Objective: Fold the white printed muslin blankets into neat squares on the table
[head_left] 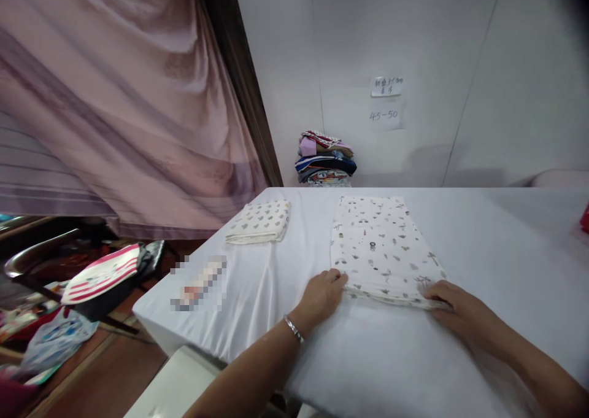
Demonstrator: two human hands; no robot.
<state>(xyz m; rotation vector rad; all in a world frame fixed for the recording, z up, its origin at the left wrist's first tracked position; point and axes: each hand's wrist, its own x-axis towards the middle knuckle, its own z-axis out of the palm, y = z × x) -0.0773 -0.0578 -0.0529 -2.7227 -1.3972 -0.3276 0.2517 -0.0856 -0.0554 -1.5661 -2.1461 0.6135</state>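
Note:
A white patterned cloth point(380, 246), folded into a long strip, lies on the white-covered table point(483, 264). My left hand point(319, 296) pinches its near left corner. My right hand point(455, 304) grips the near right corner, fingers curled on the edge. A smaller folded patterned cloth point(260, 221) rests at the table's far left, away from both hands. A bracelet is on my left wrist.
A pile of folded colourful clothes point(326, 159) sits beyond the table against the wall. A pink curtain point(119, 111) hangs at the left. A blurred object point(199, 283) lies near the table's left edge. Bags and a striped item point(101, 274) clutter the floor at the left.

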